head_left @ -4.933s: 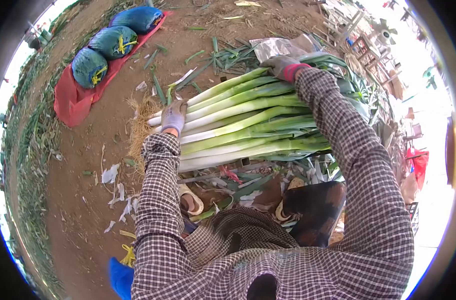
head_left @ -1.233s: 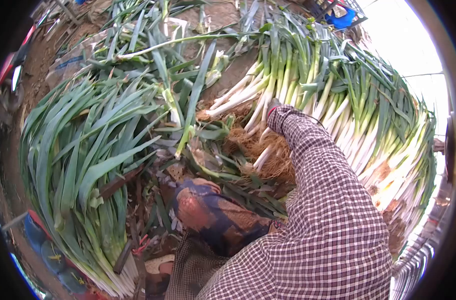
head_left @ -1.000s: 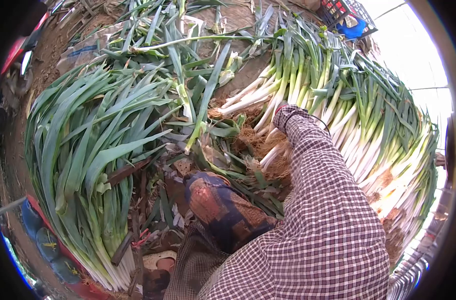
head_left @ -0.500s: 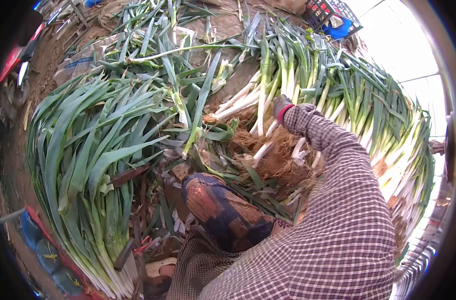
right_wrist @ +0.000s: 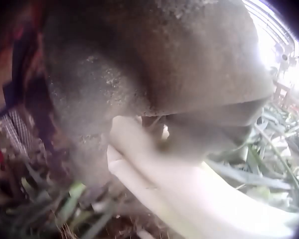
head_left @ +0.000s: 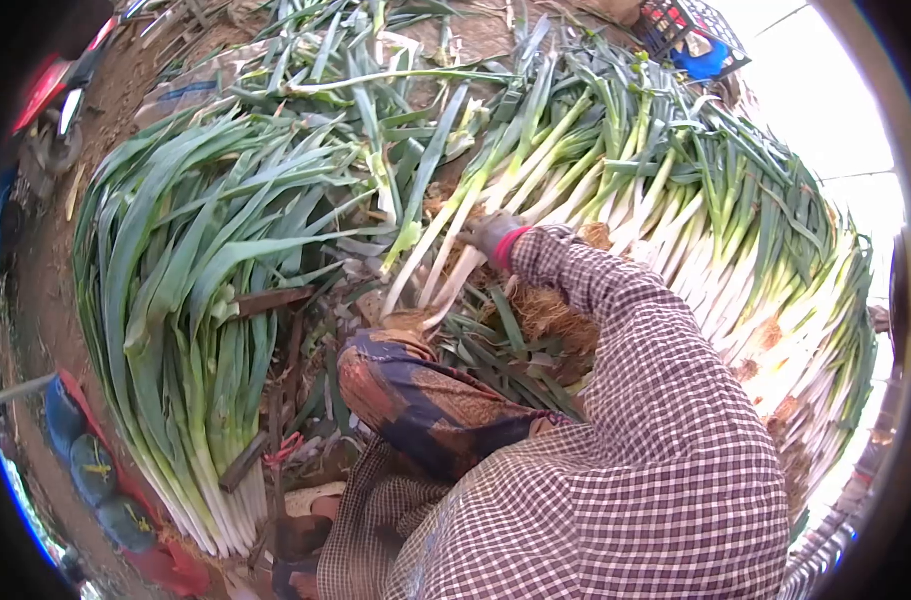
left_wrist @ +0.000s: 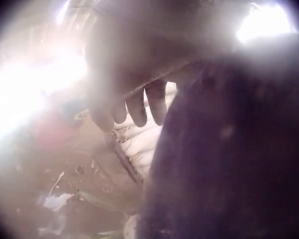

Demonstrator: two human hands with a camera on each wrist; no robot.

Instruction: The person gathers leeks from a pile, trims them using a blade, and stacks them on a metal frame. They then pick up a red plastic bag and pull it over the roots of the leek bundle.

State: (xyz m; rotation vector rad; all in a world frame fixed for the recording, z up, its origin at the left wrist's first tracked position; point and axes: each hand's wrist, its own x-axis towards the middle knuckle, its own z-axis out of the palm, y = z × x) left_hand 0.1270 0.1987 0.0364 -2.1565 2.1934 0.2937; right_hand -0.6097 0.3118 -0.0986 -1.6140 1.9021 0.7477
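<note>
My right hand (head_left: 494, 238), in a grey glove with a red cuff, grips a few leeks (head_left: 466, 205) by their white shanks. Their roots point toward the knee and their green tops trail over the pile. Close up in the right wrist view, gloved fingers (right_wrist: 209, 109) curl round the white leek shanks (right_wrist: 189, 194). My left hand (left_wrist: 139, 69) appears only in the left wrist view, blurred, its fingers hanging loosely with nothing in them. Beyond those fingers lie the white leek ends (left_wrist: 142, 142) of a bundle. The head view does not show the left hand.
A big bundle of leeks (head_left: 186, 330) lies at the left, across a metal bar (head_left: 244, 462). More leeks (head_left: 716, 230) spread in a long row at the right. Loose leaves litter the ground. A black crate (head_left: 666, 28) stands at the back; filled blue-green bags (head_left: 94, 470) lie far left.
Earlier both hands lay on the leek bundle. Since then the person turned to the row at the right. The right hand took leeks there and drew them left, toward the knee.
</note>
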